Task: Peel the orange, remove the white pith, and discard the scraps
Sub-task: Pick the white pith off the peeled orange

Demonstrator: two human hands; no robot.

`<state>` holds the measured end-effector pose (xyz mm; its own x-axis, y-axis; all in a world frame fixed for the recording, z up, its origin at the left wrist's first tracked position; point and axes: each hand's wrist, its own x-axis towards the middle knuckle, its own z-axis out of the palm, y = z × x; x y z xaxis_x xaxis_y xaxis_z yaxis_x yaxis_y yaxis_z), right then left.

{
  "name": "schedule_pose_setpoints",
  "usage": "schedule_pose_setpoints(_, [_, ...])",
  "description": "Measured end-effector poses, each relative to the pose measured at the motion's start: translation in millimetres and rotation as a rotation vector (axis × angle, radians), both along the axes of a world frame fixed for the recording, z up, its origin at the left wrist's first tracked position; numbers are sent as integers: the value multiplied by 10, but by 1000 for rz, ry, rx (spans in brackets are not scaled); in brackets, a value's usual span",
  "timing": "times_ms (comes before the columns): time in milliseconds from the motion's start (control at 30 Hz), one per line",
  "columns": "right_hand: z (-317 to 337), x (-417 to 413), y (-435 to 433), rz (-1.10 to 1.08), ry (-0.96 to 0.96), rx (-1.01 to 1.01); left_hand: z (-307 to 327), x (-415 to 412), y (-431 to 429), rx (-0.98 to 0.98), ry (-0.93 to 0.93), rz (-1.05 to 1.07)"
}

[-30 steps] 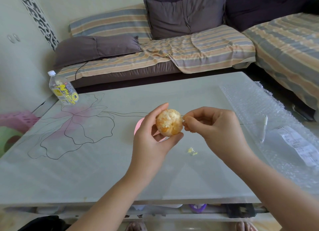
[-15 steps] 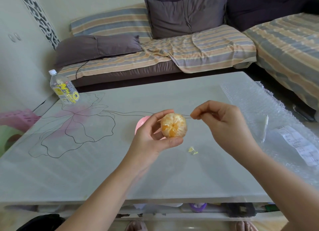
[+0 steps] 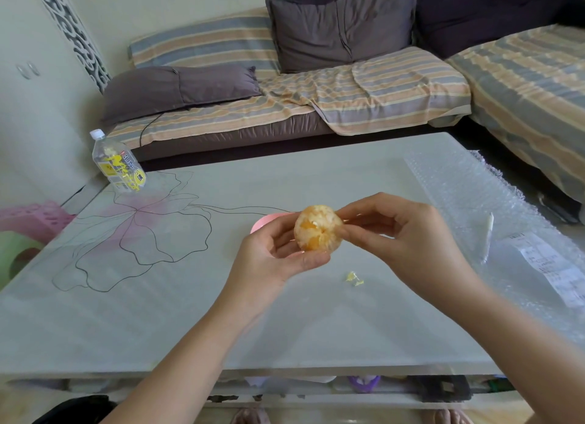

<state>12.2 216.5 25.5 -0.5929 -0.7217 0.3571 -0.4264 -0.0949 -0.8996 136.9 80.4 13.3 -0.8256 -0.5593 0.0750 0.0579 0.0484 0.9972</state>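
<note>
Bottle: a clear plastic bottle (image 3: 118, 165) with a yellow label stands at the far left corner of the table.
Table: a pale glass top (image 3: 158, 313) with a flower drawn in thin lines on its left half.
Pink thing: a round pink shape (image 3: 264, 222) shows just behind the left hand; what it is cannot be told.
Left hand: the left hand (image 3: 272, 259) holds the fruit from the left, fingers curled round its far side and thumb under its near lower edge.
Orange: the orange (image 3: 317, 229) is peeled, with patches of white pith on it. It is held in the air above the middle of the table, between the two hands.
Scraps: a few small yellowish scraps (image 3: 354, 278) lie on the glass, below and right of the fruit.
Right hand: the right hand (image 3: 408, 243) has thumb and forefinger tips drawn close together, pinching at the fruit's right side. The other fingers are curled behind.
Bubble wrap: a sheet of bubble wrap (image 3: 474, 202) covers the right end of the table.
On the wrap: a thin white stick (image 3: 487, 237) and a printed paper slip (image 3: 554, 265).
</note>
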Motion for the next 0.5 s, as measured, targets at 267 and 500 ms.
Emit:
schedule_pose_setpoints(267, [6,11,34,-27,85,2,-11,-31,21,271,62,-84])
schedule_pose_setpoints(500, [6,18,30,-64,300,-64,-22,-12,33,115,-7,-58])
